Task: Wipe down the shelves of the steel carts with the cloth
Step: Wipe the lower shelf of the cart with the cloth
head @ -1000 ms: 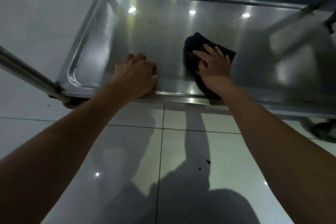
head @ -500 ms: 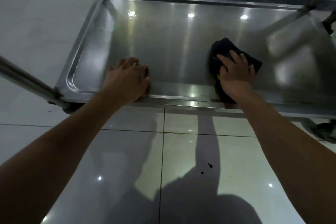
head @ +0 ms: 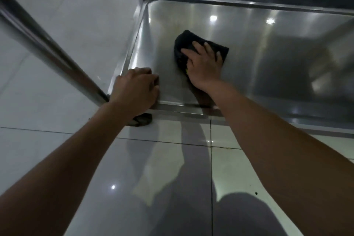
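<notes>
1. Both bare forearms reach forward and down from the lower corners of the view, converging toward the middle.
2. The left hand (head: pixel 135 90) lies back-up, knuckles raised, its fingers curled over and gripping the near rim of the shelf (head: pixel 191 106), close to the shelf's left corner.
3. The right hand (head: pixel 204 65) sits farther forward, palm down, fingers straight and spread, thumb pointing left, pressing flat on the dark cloth (head: pixel 183 44).
4. The right wrist bends slightly upward where it crosses the rim.
5. The two hands are near each other but apart.
</notes>
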